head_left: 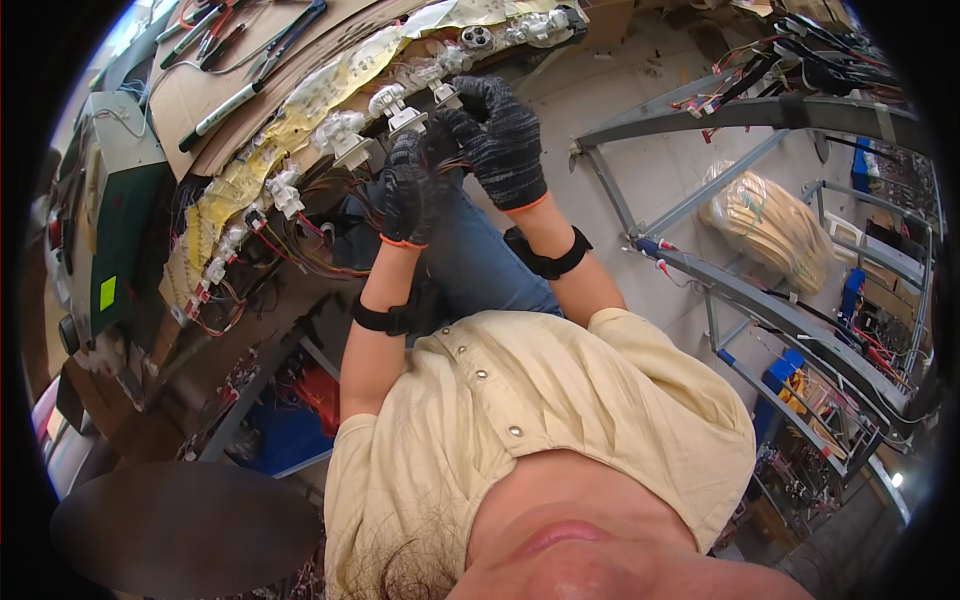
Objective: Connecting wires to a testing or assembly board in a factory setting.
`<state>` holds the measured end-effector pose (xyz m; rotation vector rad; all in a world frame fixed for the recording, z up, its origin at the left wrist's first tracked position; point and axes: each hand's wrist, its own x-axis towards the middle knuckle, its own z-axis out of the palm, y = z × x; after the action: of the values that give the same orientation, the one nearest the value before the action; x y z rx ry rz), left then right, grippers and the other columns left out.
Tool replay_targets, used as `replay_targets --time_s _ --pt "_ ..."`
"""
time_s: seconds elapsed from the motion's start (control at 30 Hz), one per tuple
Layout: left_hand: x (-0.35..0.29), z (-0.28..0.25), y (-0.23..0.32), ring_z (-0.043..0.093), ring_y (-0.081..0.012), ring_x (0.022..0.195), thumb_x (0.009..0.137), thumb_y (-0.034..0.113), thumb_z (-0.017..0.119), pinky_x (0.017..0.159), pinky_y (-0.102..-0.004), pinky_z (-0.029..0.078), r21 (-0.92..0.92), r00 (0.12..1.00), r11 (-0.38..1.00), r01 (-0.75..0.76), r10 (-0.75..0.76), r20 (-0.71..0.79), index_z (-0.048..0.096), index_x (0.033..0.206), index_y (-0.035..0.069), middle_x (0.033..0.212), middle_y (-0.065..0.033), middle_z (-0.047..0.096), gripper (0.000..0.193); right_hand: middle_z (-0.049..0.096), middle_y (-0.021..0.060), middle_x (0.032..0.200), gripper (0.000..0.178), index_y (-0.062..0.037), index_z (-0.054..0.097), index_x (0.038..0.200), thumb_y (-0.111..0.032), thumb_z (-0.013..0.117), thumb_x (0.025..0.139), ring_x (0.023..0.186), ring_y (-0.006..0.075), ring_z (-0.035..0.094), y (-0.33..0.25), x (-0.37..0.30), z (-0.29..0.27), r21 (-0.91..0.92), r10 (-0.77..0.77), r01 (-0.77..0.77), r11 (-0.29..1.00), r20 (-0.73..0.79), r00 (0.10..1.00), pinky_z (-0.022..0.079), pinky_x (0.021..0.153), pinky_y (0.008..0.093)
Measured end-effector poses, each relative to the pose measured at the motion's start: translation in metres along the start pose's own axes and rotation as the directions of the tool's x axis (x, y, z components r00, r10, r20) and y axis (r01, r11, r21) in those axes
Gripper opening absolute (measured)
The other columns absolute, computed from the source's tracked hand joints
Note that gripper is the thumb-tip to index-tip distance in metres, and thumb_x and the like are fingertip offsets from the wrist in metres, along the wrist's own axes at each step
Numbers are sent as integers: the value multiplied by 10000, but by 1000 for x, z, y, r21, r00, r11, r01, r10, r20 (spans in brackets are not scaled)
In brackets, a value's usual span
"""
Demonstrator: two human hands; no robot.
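Note:
A row of white plastic connectors is fixed along the edge of a workbench with yellowed, marked paper strips. Both hands wear dark grey knit gloves with orange cuffs. My left hand is just below one of the connectors, its fingers bent together beside bundled wires. To its right, my right hand has curled fingers close to another white connector. Dark wires run between the two hands. Whatever lies inside the fingers is hidden by the gloves.
Markers and pliers lie on cardboard at the upper left. A green box-shaped machine stands at the left. Grey metal frames with hanging wires fill the right, near a plastic-wrapped bundle.

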<state>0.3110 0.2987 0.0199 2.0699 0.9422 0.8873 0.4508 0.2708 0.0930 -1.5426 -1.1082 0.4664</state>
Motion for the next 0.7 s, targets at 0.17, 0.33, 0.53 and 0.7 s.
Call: replay_targets --time_s 0.17,0.33,0.53,0.7 --pt "-9 9 -13 534 -196 1076 1004 181 331 963 -321 419 -52 990 998 27 -34 -137 468 1241 -17 1158 -110 567 338 659 122 881 319 9 614 1034 -88 733 754 786 178 640 -6 -1 6 -92 -139 139 986 13 990 511 715 300" --pt "18 -6 64 565 -116 881 991 330 394 661 -247 494 -955 733 82 286 -660 163 560 1121 67 994 -59 612 337 650 170 821 301 21 624 970 -112 729 721 721 301 634 0 5 15 -102 -202 192 976 -91 975 497 658 369" --pt "31 -5 9 553 -124 738 979 325 399 590 -259 490 -656 835 693 298 -523 -173 561 1063 65 951 -52 592 318 642 157 873 352 6 618 987 -233 730 756 781 274 628 -14 -17 -24 -136 -154 137 981 -119 981 486 675 352" --pt "45 -4 64 461 -98 470 930 533 422 343 -216 310 -802 643 235 550 -732 227 542 794 180 688 12 572 397 624 166 1081 701 -8 559 1073 -645 582 781 845 213 600 54 -67 -22 495 275 -755 -430 869 412 485 769 365"
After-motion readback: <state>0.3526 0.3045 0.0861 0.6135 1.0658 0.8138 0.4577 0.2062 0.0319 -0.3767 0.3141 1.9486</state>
